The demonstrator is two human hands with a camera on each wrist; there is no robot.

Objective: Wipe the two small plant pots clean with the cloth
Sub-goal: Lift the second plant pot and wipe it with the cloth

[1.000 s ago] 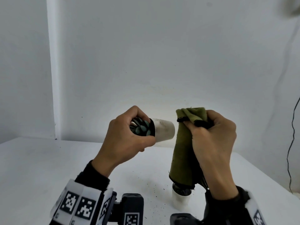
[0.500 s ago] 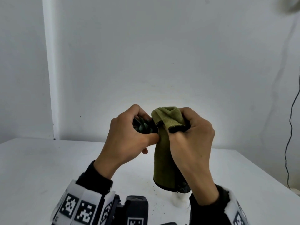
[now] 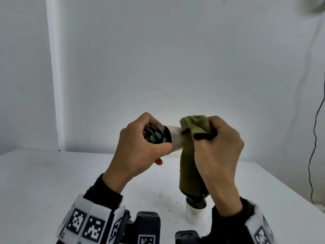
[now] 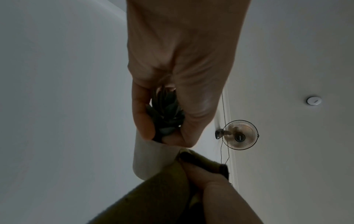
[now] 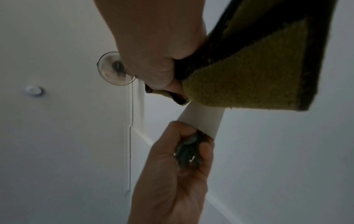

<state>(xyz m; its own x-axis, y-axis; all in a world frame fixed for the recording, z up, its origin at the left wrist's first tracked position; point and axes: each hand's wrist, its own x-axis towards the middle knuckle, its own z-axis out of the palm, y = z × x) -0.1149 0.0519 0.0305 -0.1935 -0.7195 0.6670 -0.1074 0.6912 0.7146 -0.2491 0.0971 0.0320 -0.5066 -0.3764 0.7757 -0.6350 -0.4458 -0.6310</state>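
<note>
My left hand (image 3: 140, 147) grips a small white pot (image 3: 175, 138) by its rim, tipped on its side, with a green succulent (image 3: 155, 136) showing between the fingers. My right hand (image 3: 218, 148) holds an olive-green cloth (image 3: 190, 166) bunched over the pot's base end; the rest of the cloth hangs down. The left wrist view shows the pot (image 4: 151, 159) with the cloth (image 4: 153, 194) against it. In the right wrist view the cloth (image 5: 249, 78) covers the pot (image 5: 203, 119) at its base. A second white pot (image 3: 196, 211) stands on the table under the hanging cloth.
The white table (image 3: 44, 182) carries specks of dark soil (image 3: 165, 199) near the standing pot. A black cable (image 3: 314, 138) hangs down the wall at the right. A wall fan (image 4: 239, 134) shows in the left wrist view.
The cloth went left onto the held pot and covered it, then slid back right, so part of the white pot shows again. My left hand has kept the pot still.
</note>
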